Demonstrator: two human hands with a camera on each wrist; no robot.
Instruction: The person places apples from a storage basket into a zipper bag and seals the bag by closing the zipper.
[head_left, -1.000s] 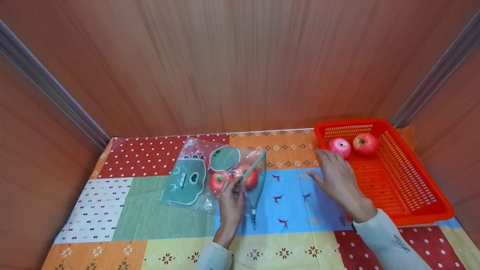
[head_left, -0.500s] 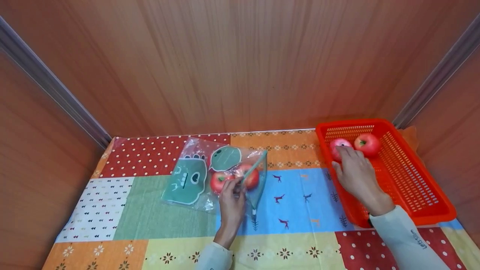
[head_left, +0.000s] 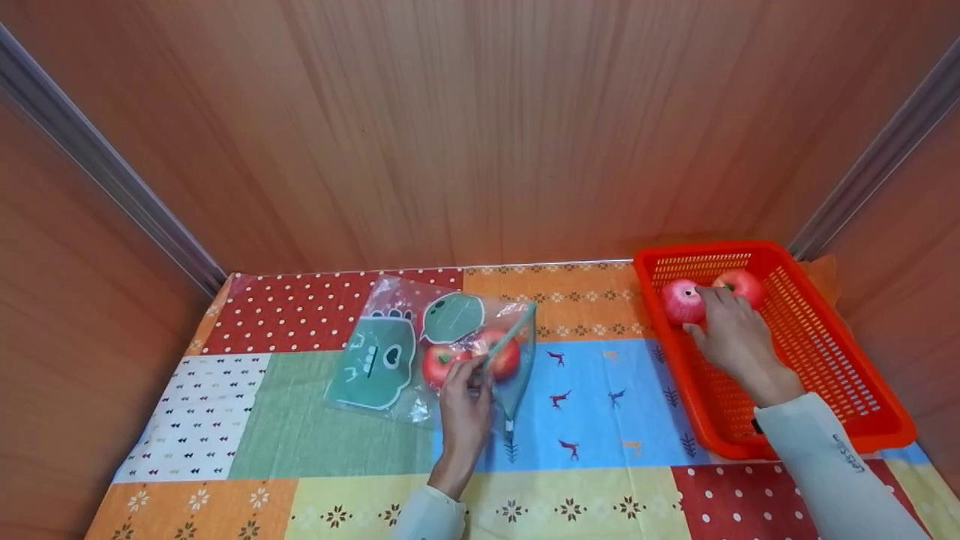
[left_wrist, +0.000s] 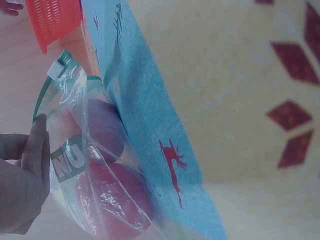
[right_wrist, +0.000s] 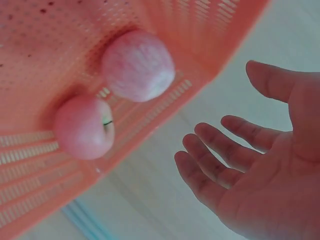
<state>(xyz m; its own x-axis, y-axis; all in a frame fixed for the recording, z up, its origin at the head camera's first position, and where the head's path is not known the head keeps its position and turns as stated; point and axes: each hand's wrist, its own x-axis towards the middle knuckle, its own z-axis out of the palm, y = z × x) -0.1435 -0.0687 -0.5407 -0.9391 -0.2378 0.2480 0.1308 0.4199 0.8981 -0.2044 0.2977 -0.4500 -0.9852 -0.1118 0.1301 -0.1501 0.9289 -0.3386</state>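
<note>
A clear zip bag [head_left: 379, 364] with green cartoon prints lies on the cloth, two red apples [head_left: 439, 366] inside it. My left hand [head_left: 465, 409] pinches the bag's opening edge between thumb and fingers; the left wrist view shows the green zip with its white slider [left_wrist: 56, 70] above those fingers. Over the red basket [head_left: 694, 397], my right hand [head_left: 739, 341] reaches with spread, relaxed fingers, holding nothing. Beneath its fingertips sit a red apple [head_left: 744, 283], partly covered in the head view, and a pink streaked round fruit [head_left: 682, 304] with a dark spot on top.
A patchwork cloth [head_left: 322, 442] covers the table. Wooden panels [head_left: 480, 135] rise behind and at both sides. The basket's raised rim [head_left: 847, 337] stands close to the right panel.
My right hand has moved right and forward from the basket's left rim to above the red apple, uncovering the pink streaked fruit. My left hand and the bag have stayed put.
</note>
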